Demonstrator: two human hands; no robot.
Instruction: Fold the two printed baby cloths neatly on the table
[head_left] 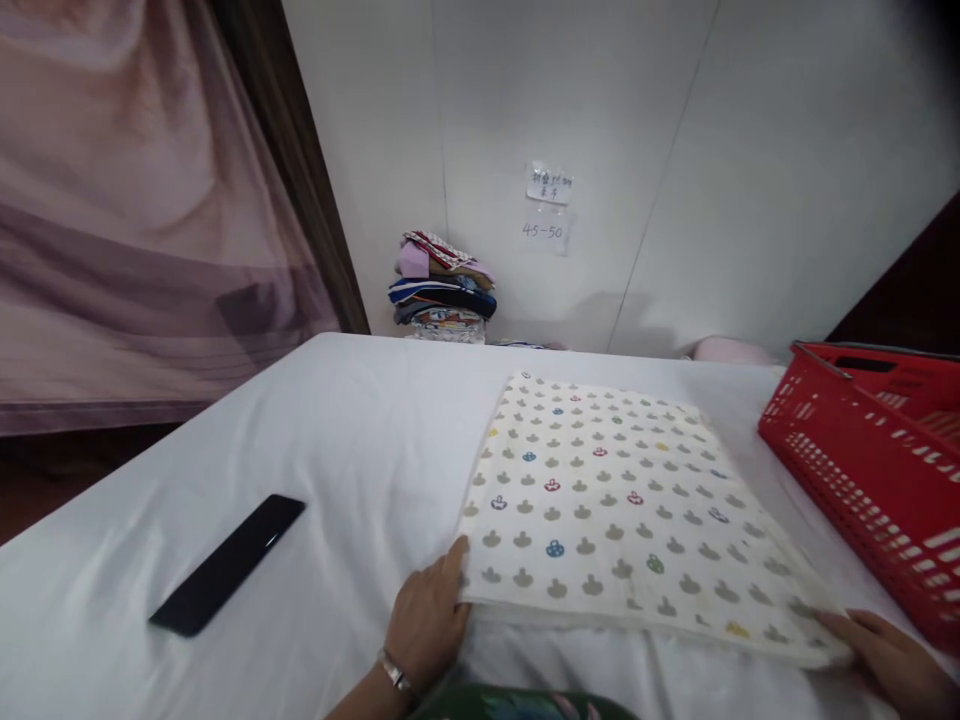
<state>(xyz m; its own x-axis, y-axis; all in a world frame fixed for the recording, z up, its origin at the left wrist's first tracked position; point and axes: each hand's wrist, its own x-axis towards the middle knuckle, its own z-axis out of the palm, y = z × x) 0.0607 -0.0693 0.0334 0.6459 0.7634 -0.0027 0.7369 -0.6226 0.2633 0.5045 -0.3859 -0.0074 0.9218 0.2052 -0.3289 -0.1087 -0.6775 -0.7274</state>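
Observation:
A cream cloth (pixel 600 500) printed with grey, red, blue, green and yellow mushroom shapes lies spread on the white-covered table (pixel 360 430). At its near left corner, my left hand (pixel 427 610) pinches the edge between thumb and fingers; a silvery bracelet is round that wrist. My right hand (pixel 892 660) grips the near right corner, with its thumb and fingers at the cloth's edge. Along the near side the cloth's edge shows more than one layer.
A black flat object (pixel 229 565) lies left on the table. A red plastic basket (pixel 862 480) stands at the right edge. Folded fabrics (pixel 446 290) are stacked beyond the far edge, against a wall with paper notes (pixel 547 210). A pink curtain (pixel 142 200) hangs left.

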